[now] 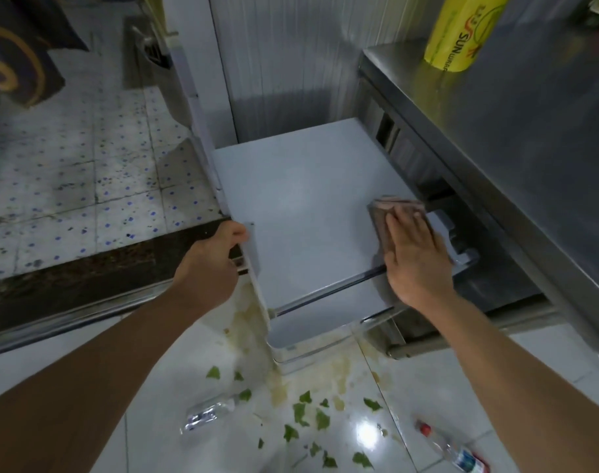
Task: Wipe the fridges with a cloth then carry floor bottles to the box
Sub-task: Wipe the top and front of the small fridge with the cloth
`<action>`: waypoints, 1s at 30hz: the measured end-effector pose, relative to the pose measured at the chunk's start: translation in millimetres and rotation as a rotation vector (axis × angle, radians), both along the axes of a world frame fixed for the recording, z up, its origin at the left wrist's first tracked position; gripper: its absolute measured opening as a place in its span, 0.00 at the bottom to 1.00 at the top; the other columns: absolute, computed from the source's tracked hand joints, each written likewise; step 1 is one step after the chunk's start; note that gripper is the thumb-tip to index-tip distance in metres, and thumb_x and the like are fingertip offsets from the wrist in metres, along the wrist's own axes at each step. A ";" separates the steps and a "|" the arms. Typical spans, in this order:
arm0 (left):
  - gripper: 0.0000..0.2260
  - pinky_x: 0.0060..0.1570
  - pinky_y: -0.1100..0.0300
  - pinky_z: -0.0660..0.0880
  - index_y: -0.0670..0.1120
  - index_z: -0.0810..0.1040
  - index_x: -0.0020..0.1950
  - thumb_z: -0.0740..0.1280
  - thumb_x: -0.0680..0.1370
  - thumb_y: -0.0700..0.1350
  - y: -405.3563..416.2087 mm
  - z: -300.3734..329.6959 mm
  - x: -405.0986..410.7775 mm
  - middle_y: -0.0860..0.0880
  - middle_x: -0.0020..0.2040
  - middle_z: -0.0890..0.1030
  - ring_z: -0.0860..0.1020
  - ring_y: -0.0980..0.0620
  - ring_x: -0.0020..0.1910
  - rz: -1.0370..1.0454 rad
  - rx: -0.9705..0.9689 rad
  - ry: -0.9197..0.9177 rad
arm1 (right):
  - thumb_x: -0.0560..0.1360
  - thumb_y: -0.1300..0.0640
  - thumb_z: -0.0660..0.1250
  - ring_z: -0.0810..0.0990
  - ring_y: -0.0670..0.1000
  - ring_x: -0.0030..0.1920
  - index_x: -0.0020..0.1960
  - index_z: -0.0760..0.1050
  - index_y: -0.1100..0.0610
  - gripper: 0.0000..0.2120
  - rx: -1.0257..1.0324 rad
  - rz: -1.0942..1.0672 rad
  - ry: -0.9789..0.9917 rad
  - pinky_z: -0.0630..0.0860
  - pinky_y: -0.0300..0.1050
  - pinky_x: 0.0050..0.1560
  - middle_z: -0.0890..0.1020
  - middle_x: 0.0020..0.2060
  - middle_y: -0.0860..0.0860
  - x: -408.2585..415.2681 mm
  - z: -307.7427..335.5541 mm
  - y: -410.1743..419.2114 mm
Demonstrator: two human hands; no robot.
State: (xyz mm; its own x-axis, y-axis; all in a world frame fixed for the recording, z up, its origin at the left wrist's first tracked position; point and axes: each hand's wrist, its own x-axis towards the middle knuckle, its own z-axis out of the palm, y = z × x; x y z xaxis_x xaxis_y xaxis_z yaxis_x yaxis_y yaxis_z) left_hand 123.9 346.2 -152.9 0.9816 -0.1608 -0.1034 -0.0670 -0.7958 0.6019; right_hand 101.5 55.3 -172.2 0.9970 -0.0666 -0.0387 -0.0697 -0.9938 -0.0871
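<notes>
A small white fridge [304,199] stands below me, its flat top facing up. My right hand [415,257] lies flat with straight fingers on a brown cloth [381,220], pressing it onto the right side of the fridge top. My left hand [209,264] grips the fridge's front left corner, thumb on top. On the white floor lie two plastic bottles: a clear crushed one [206,414] near my left forearm and one with a red cap and blue label [451,448] at the lower right, partly behind my right forearm.
A stainless steel fridge counter [516,138] rises to the right, bearing a yellow wrap roll [461,29]. Green leaf scraps [304,414] and yellowish stains [277,387] cover the floor in front. A dark step [86,268] and spotted tiles [86,172] lie left.
</notes>
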 end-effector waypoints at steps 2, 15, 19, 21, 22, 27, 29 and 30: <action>0.21 0.59 0.53 0.73 0.45 0.70 0.63 0.59 0.73 0.29 4.6 -1.4 3.2 0.49 0.63 0.77 0.77 0.48 0.58 -0.018 -0.027 -0.020 | 0.79 0.50 0.52 0.43 0.56 0.77 0.77 0.42 0.55 0.32 0.017 -0.084 0.046 0.47 0.55 0.76 0.46 0.77 0.54 7.1 -4.2 -2.2; 0.22 0.58 0.57 0.72 0.46 0.68 0.67 0.64 0.74 0.34 48.4 3.8 8.9 0.48 0.63 0.76 0.75 0.51 0.58 -0.142 -0.092 0.017 | 0.80 0.57 0.52 0.49 0.59 0.76 0.76 0.55 0.58 0.24 0.239 0.297 0.035 0.48 0.53 0.76 0.54 0.77 0.55 33.5 -3.1 171.2; 0.24 0.59 0.51 0.73 0.47 0.66 0.69 0.65 0.74 0.36 55.6 3.6 8.8 0.46 0.65 0.73 0.74 0.48 0.61 -0.149 0.004 0.019 | 0.79 0.56 0.57 0.41 0.56 0.76 0.78 0.46 0.51 0.31 0.170 0.253 0.146 0.45 0.53 0.76 0.44 0.77 0.49 64.8 -2.2 194.6; 0.24 0.59 0.49 0.73 0.47 0.66 0.69 0.65 0.74 0.36 55.6 4.0 8.9 0.45 0.64 0.74 0.74 0.47 0.61 -0.161 0.010 0.015 | 0.78 0.55 0.57 0.39 0.55 0.76 0.78 0.45 0.49 0.33 0.149 0.232 0.144 0.44 0.54 0.75 0.42 0.77 0.47 45.8 -2.8 195.6; 0.23 0.57 0.48 0.73 0.47 0.66 0.68 0.65 0.74 0.37 55.2 3.9 8.7 0.44 0.63 0.74 0.74 0.46 0.60 -0.168 0.004 0.007 | 0.77 0.55 0.59 0.40 0.55 0.76 0.77 0.48 0.48 0.32 0.124 0.254 0.102 0.46 0.55 0.75 0.43 0.77 0.46 27.4 -3.1 193.8; 0.24 0.60 0.53 0.72 0.50 0.68 0.68 0.64 0.73 0.37 43.7 -0.1 1.7 0.47 0.63 0.75 0.74 0.47 0.63 -0.210 -0.026 -0.040 | 0.74 0.58 0.65 0.51 0.55 0.77 0.71 0.67 0.49 0.26 0.165 0.251 -0.030 0.59 0.60 0.72 0.57 0.76 0.46 -68.4 -2.9 174.1; 0.24 0.62 0.51 0.71 0.51 0.68 0.68 0.64 0.73 0.36 34.0 -1.9 -3.2 0.48 0.63 0.76 0.73 0.48 0.63 -0.223 -0.030 -0.084 | 0.74 0.57 0.64 0.54 0.55 0.76 0.71 0.68 0.49 0.25 0.179 0.260 -0.039 0.63 0.60 0.70 0.59 0.75 0.46 -87.2 -4.7 163.6; 0.24 0.62 0.50 0.70 0.51 0.69 0.67 0.65 0.73 0.36 28.7 -2.8 -6.0 0.48 0.62 0.76 0.74 0.47 0.62 -0.228 -0.034 -0.112 | 0.75 0.56 0.62 0.54 0.55 0.76 0.71 0.68 0.49 0.24 0.186 0.281 -0.036 0.63 0.60 0.70 0.59 0.75 0.47 -91.8 -4.2 159.0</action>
